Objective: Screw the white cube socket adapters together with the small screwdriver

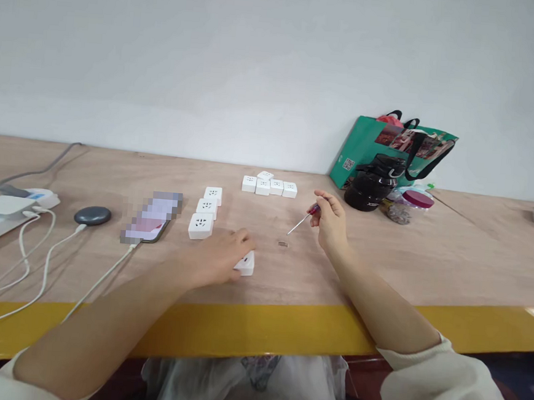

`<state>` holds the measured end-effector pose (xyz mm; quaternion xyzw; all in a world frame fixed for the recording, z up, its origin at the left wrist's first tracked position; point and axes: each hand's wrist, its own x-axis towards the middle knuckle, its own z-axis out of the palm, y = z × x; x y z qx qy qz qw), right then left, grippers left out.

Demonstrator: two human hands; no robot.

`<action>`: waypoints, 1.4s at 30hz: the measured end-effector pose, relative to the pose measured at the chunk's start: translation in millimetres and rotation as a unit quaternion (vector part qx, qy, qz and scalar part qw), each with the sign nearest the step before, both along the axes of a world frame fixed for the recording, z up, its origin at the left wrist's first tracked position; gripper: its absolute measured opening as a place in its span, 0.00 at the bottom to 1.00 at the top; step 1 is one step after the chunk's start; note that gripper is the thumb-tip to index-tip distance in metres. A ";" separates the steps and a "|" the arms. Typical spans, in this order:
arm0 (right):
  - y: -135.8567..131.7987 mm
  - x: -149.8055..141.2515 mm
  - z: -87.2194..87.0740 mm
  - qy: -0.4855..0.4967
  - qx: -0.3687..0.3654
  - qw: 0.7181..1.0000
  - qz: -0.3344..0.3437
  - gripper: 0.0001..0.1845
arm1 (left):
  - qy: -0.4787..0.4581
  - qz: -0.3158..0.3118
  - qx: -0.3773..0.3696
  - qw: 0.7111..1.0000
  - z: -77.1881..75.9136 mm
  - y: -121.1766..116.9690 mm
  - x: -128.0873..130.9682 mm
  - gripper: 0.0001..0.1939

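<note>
Screwdriver [301,222] sits pinched in your right hand [330,222]; your left hand [216,261] curls over a white socket [247,264], grip unclear, and a green tote bag [368,147] beyond the right hand shows red inside.

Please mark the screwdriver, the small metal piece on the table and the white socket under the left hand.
Screwdriver [300,222]: head view, on its metal shaft.
Small metal piece [282,244]: head view, on its upper face.
White socket [246,265]: head view, on the part showing beyond the fingers.
</note>
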<state>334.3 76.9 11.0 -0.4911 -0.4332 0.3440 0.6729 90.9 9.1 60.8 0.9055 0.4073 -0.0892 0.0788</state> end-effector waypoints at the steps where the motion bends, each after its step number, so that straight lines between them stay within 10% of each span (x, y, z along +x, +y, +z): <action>1: 3.0 1.8 -1.7 0.003 -0.012 1.000 -0.002 0.13 | 0.027 0.003 0.019 0.999 5.6 -2.9 -3.4 0.22; 10: 17.0 18.5 -8.6 -0.064 -0.082 0.995 -0.008 0.11 | 0.108 0.064 0.103 0.987 5.9 3.8 -30.2 0.16; 17: -4.3 6.8 -2.1 -0.266 -0.076 0.953 0.125 0.15 | -0.080 -0.092 0.133 0.984 -26.1 -3.8 8.1 0.22; 20: -21.9 -14.5 -8.7 -0.369 -0.038 0.910 0.184 0.17 | -0.112 -0.124 0.133 0.977 -49.0 -5.8 20.1 0.19; 25: -36.9 -39.5 -29.0 -0.650 0.017 0.735 0.192 0.18 | -0.134 -0.144 0.120 0.973 -71.0 -3.7 22.5 0.14; 30: -37.0 -43.3 -38.4 -0.693 0.039 0.703 0.155 0.16 | -0.147 -0.159 0.120 0.969 -66.4 -3.2 23.0 0.15; 38: -39.1 -43.7 -35.1 -0.699 0.028 0.698 0.153 0.16 | -0.145 0.238 0.210 0.937 -10.9 36.8 -25.9 0.20; 42: -37.2 -43.7 -35.9 -0.694 0.031 0.701 0.159 0.16 | -0.069 0.380 0.051 0.921 10.7 48.1 -74.0 0.31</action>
